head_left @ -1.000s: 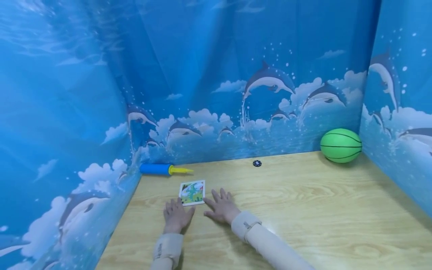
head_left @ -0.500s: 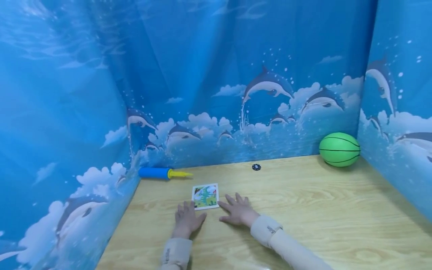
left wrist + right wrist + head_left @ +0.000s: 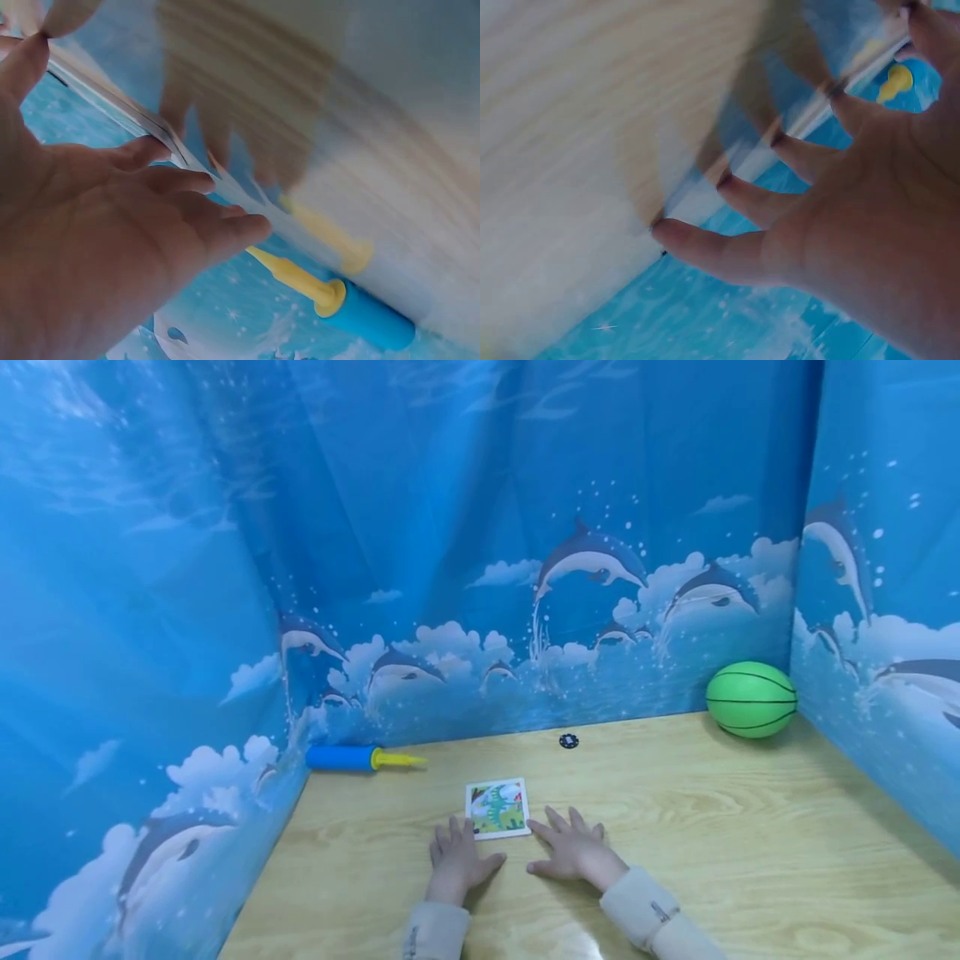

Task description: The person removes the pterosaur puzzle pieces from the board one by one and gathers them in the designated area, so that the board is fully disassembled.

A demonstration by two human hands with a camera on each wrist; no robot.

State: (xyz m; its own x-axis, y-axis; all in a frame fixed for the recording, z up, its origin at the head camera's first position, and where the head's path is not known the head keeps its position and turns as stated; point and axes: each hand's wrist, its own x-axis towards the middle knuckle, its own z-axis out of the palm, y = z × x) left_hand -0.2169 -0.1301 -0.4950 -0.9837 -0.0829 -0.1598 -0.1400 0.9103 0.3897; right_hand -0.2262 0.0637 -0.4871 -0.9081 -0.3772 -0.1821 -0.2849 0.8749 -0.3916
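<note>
Both hands lie flat on the light wooden desk (image 3: 712, 827), palms down with fingers spread wide and holding nothing: the left hand (image 3: 455, 860) has its fingertips touching the near left corner of the small square picture card with a green cartoon print (image 3: 497, 808), the right hand (image 3: 576, 853) sits just beside the card's near right corner. Looks like the card is being slid or squared up on the desk, not lifted. A pick-up would call for curling fingers under one thin edge, since it lies flat, well apart from the blue-and-yellow hand pump (image 3: 360, 759), the small black disc (image 3: 568, 741) and the green ball (image 3: 751, 699).
</note>
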